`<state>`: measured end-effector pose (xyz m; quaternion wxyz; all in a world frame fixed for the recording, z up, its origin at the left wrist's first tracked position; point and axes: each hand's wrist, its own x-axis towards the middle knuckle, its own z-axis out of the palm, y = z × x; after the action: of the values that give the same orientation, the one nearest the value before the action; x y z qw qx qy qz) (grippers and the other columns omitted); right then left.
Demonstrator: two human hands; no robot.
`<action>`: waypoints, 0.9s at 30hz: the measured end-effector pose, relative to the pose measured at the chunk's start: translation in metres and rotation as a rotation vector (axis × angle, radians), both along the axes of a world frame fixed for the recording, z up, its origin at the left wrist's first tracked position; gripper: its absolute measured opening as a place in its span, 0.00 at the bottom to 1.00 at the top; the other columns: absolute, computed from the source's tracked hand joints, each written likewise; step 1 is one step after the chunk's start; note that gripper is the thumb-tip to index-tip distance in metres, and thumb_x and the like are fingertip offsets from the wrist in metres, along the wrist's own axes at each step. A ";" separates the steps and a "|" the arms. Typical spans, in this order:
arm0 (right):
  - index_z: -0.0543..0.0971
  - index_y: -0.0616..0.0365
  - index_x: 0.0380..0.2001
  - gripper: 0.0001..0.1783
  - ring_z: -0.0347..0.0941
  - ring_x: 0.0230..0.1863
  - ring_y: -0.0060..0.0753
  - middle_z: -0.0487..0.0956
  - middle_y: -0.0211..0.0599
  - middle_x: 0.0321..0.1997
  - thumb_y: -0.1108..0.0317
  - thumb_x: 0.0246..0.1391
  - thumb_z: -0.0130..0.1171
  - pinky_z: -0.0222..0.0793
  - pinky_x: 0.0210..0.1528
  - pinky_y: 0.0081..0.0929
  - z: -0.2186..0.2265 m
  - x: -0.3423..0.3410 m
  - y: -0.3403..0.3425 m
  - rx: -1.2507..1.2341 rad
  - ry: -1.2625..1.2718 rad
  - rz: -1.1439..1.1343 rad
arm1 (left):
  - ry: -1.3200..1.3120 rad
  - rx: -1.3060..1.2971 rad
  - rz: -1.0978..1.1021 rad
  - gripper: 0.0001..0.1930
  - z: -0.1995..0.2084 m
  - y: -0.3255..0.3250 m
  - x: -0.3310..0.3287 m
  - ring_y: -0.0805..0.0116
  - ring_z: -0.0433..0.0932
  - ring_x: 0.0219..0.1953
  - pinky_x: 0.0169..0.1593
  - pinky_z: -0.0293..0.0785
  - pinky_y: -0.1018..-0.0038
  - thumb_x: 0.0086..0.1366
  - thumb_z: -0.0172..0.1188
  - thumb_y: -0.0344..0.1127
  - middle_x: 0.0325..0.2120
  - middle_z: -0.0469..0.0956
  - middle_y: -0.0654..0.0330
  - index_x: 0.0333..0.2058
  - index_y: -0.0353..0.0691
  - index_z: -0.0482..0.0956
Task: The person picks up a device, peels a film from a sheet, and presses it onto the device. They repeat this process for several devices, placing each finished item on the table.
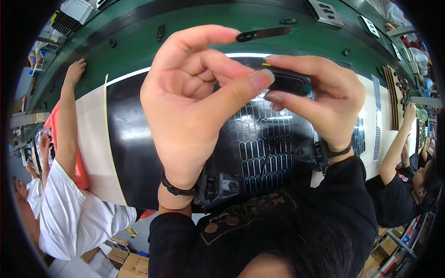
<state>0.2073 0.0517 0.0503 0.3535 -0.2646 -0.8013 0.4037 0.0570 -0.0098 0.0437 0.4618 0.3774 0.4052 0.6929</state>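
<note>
Both my hands are raised over a black mat (132, 139). In my left hand (190, 92), a glossy black strip (264, 34) with rounded ends and small holes near one end juts out from the index fingertip. The thumb of that hand reaches the near end of a small black device (289, 82), its other fingers bent. My right hand (324, 90) pinches this oblong device between thumb and fingers; a bit of yellow shows at its upper edge. Fingers hide part of the device. Under my hands lies a sheet of rounded-strip pieces (264, 157).
A green belt (204, 16) runs across the far side, carrying several small black devices (160, 32). Wrist-mounted cameras (227, 185) sit on my wrists. At left, a co-worker's arm (69, 125) reaches to the belt; another co-worker (398, 185) sits at right. Brown trays (394, 97) stand far right.
</note>
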 end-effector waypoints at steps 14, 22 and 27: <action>0.73 0.71 0.34 0.17 0.73 0.25 0.27 0.74 0.43 0.31 0.85 0.33 0.59 0.70 0.25 0.15 -0.002 -0.006 0.001 0.099 -0.006 -0.037 | 0.228 0.120 0.082 0.22 -0.008 0.008 0.000 0.79 0.71 0.25 0.32 0.67 0.88 0.46 0.56 0.15 0.21 0.70 0.64 0.42 0.30 0.65; 0.75 0.63 0.35 0.12 0.73 0.24 0.19 0.76 0.35 0.29 0.74 0.44 0.56 0.67 0.26 0.12 -0.024 -0.014 0.015 -0.209 0.078 0.043 | 0.287 -0.065 -0.025 0.23 -0.026 0.023 -0.015 0.82 0.68 0.22 0.24 0.62 0.89 0.49 0.59 0.23 0.21 0.70 0.66 0.45 0.35 0.63; 0.69 0.65 0.44 0.18 0.71 0.34 0.26 0.73 0.40 0.37 0.72 0.48 0.51 0.67 0.39 0.18 -0.039 -0.033 0.085 -0.552 -0.232 0.303 | 0.721 -0.124 0.328 0.18 -0.047 0.036 -0.030 0.81 0.67 0.20 0.23 0.61 0.88 0.48 0.60 0.26 0.18 0.71 0.64 0.39 0.34 0.68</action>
<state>0.1746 0.1369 0.0117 0.1108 -0.2726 -0.7268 0.6206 0.0269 0.0259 -0.0034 0.1954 0.4980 0.6371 0.5549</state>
